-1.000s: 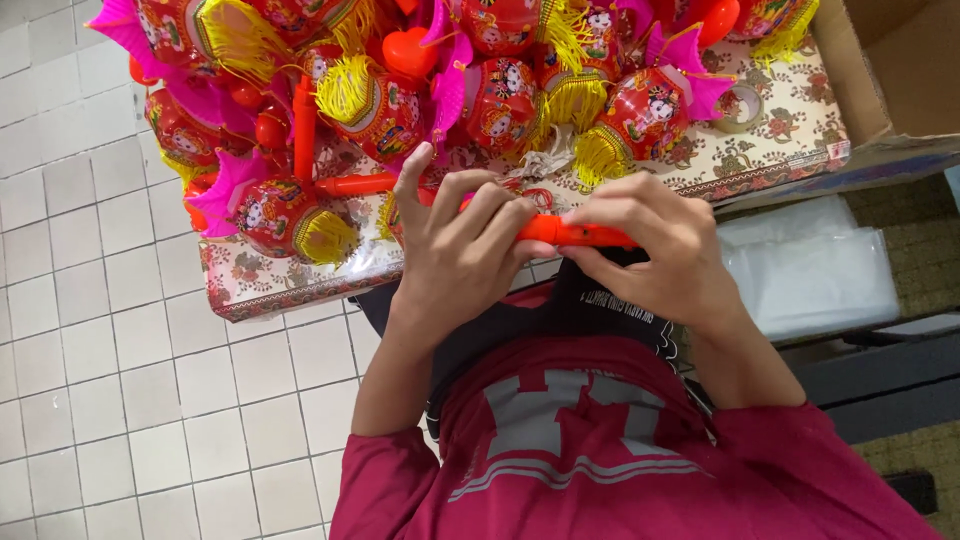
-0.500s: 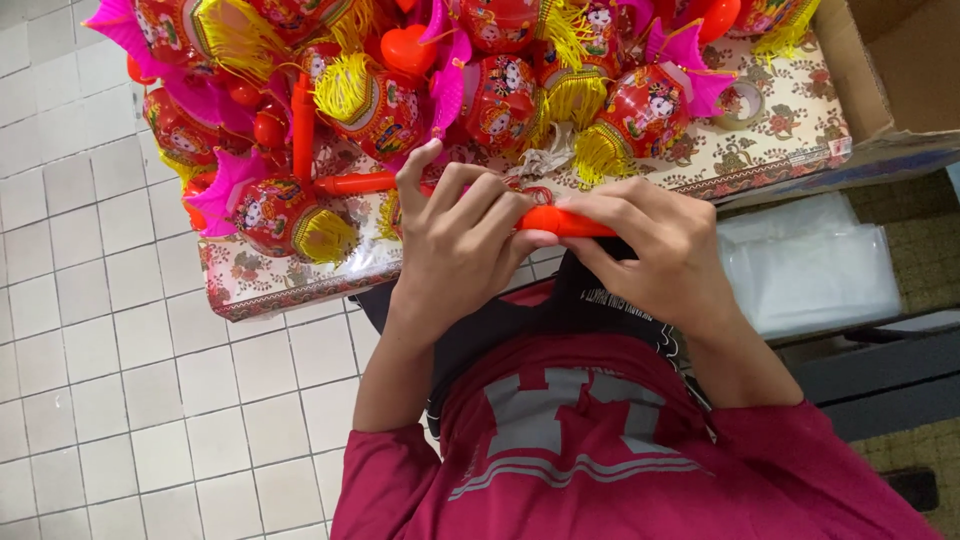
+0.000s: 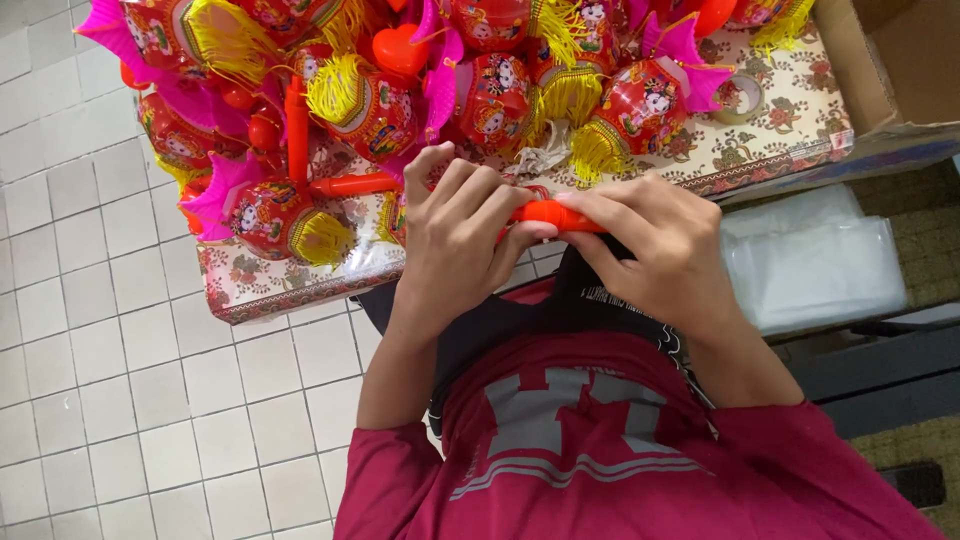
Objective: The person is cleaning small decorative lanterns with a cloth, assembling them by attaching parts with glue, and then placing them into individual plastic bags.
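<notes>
The person is wearing a short-sleeved red T-shirt (image 3: 600,450) with a grey block print across the chest; both bare hands are showing no rings.

A brown cardboard box (image 3: 905,60) stood at two o'clock; clear plastic bags (image 3: 815,265) lay stacked at three o'clock.

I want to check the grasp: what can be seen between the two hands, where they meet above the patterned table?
In the head view, a short stretch of the orange plastic stick shows between the left hand and right hand; both hold it.
</notes>
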